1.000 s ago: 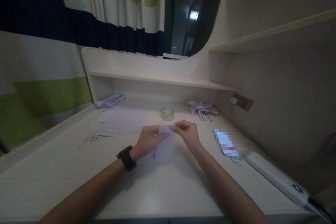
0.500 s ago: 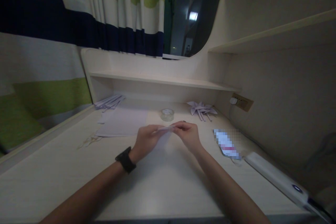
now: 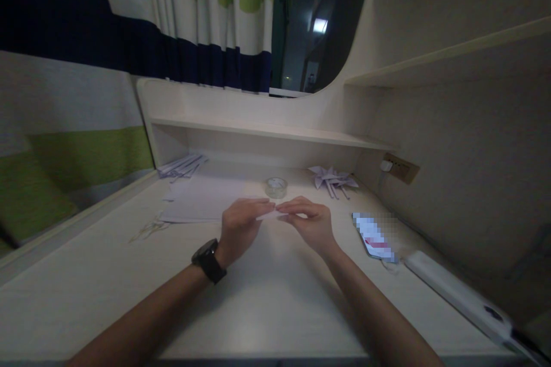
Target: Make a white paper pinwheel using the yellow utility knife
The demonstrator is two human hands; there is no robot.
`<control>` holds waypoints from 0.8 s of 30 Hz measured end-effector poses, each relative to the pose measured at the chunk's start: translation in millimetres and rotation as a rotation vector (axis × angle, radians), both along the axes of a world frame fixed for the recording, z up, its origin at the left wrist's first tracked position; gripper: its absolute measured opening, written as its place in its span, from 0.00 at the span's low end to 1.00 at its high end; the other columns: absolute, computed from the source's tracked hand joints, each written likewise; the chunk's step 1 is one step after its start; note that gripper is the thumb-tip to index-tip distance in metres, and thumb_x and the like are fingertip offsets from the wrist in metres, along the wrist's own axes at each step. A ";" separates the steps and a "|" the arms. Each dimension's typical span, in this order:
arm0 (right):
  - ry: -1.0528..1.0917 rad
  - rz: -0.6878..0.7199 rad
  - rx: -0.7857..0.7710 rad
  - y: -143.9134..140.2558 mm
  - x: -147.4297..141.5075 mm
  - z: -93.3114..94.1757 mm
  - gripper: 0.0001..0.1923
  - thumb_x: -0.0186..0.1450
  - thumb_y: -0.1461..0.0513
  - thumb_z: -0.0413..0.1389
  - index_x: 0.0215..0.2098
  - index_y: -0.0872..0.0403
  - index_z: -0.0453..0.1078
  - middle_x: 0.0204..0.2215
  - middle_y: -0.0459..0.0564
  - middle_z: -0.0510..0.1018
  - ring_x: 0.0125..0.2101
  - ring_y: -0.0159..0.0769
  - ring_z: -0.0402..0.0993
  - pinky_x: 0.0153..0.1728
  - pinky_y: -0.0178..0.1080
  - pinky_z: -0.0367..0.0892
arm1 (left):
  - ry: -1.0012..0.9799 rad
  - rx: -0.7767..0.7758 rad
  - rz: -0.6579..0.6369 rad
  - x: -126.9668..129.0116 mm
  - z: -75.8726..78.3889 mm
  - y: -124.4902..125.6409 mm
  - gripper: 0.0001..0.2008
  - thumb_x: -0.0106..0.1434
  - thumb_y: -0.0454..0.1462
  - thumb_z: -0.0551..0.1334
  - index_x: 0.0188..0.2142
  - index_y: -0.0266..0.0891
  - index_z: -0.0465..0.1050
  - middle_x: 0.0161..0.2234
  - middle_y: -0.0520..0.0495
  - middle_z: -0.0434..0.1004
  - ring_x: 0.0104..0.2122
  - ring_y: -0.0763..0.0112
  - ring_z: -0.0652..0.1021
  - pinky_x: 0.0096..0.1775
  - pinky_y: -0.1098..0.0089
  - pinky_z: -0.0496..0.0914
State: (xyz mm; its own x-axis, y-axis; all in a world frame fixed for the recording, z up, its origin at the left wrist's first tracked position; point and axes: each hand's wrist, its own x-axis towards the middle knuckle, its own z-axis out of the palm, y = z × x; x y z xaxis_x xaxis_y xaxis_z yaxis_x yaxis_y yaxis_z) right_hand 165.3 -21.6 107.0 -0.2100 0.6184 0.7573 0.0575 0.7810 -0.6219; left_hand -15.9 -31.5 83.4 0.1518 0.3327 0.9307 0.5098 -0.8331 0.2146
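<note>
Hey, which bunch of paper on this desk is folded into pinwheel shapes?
The folded pile at the back right, near the wall socket. Its pieces are pointed, creased shapes, while the sheets left of the hands lie flat and the back-left bundle is narrow strips.

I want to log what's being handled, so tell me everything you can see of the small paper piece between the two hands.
The small paper piece is pale, whitish and thin, like ordinary sheet paper. Only a narrow strip shows, seen nearly edge-on and roughly level just above the desk. The left hand covers its left part with flat fingers; the right hand pinches its right end. Folds, print and whether it touches the desk cannot be told in the dim light.
</note>
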 end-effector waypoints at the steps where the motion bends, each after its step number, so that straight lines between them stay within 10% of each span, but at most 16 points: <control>1: 0.000 0.006 0.009 -0.7 -0.1 1.4 0.05 0.54 0.62 0.65 0.29 0.46 0.78 0.30 0.48 0.81 0.33 0.40 0.77 0.39 0.44 0.72 | 0.006 0.007 0.003 -0.2 -0.3 0.5 0.11 0.61 0.30 0.60 0.40 0.45 0.76 0.39 0.49 0.80 0.42 0.67 0.78 0.45 0.65 0.70; 7: 0.042 0.025 -0.039 -2.6 2.0 3.2 0.01 0.54 0.61 0.64 0.27 0.47 0.78 0.29 0.49 0.81 0.33 0.40 0.77 0.39 0.44 0.70 | -0.016 -0.094 -0.020 2.8 -4.4 2.0 0.07 0.61 0.34 0.62 0.37 0.45 0.78 0.35 0.50 0.81 0.35 0.69 0.79 0.40 0.69 0.70; 14: 0.272 -0.016 -0.328 15.7 12.2 -7.5 0.07 0.50 0.58 0.66 0.20 0.53 0.75 0.20 0.46 0.77 0.23 0.33 0.71 0.26 0.35 0.66 | -0.091 -0.623 -0.103 19.5 5.0 -7.5 0.09 0.57 0.41 0.64 0.29 0.38 0.79 0.24 0.51 0.79 0.23 0.70 0.76 0.24 0.74 0.66; 24: 0.081 -0.027 -0.582 40.8 10.6 -30.8 0.18 0.48 0.50 0.64 0.23 0.58 0.77 0.18 0.49 0.76 0.20 0.30 0.67 0.22 0.32 0.62 | -0.340 -0.906 -0.044 24.0 -1.6 13.6 0.16 0.52 0.46 0.65 0.23 0.32 0.75 0.21 0.48 0.74 0.21 0.70 0.72 0.23 0.73 0.61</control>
